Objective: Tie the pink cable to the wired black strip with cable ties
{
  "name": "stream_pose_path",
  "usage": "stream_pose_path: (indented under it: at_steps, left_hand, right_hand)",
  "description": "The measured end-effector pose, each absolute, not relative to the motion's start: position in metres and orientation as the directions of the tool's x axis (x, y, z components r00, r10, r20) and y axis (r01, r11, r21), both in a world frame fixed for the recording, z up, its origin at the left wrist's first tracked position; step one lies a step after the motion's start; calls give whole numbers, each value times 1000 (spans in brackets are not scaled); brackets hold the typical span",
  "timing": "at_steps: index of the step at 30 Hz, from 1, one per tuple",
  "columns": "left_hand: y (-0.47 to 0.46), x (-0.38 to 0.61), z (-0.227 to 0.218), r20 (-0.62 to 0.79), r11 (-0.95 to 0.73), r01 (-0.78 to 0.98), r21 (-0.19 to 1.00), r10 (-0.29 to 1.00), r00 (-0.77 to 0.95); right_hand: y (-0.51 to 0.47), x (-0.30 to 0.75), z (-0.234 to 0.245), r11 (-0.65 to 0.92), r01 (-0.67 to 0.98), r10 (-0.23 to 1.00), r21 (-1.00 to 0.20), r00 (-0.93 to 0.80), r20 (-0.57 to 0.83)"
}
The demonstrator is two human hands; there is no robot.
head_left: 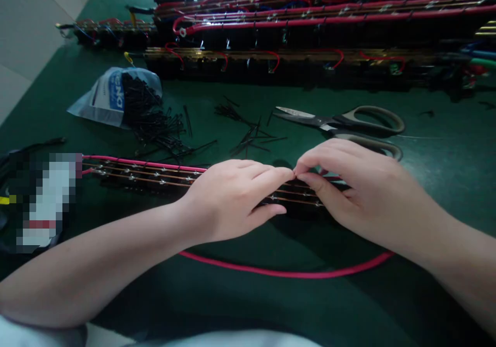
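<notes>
A long dark wired strip (pixel 142 176) with copper-coloured rails lies across the table in front of me, a red wire (pixel 170 166) running along its far side. My left hand (pixel 236 197) lies over the strip's middle, fingers stretched out and thumb apart. Its index fingertip meets the fingertips of my right hand (pixel 341 181). The right thumb and fingers are pinched together at the strip's far edge; whatever is between them is too small or hidden to make out. A loose red cable (pixel 287 274) curves across the table on the near side of the strip.
Black cable ties (pixel 158 130) spill from a clear plastic bag (pixel 104 96), and several more (pixel 251 135) lie scattered. Scissors (pixel 329 122) rest beyond my right hand. More wired strips (pixel 248 60) line the back of the green table (pixel 217 311). A blurred-out pale object (pixel 52 197) is at left.
</notes>
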State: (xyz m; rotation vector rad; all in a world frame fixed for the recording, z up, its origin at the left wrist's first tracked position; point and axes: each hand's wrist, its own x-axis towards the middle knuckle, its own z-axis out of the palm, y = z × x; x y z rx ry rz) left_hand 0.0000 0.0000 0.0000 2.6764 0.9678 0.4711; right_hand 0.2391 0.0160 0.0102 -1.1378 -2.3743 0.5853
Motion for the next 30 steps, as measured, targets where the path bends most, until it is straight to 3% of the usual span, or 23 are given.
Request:
stream_pose_path:
  at_steps: [22,30]
  left_hand:
    - [-1,0,-3,280,-798,551,243,602,748]
    - [-1,1,-2,253,-765,568,304,640,726]
  right_hand:
    - [17,238,13,538,590,818,-602,-538,205]
    - [17,237,15,563,587,804,-582,-553,220]
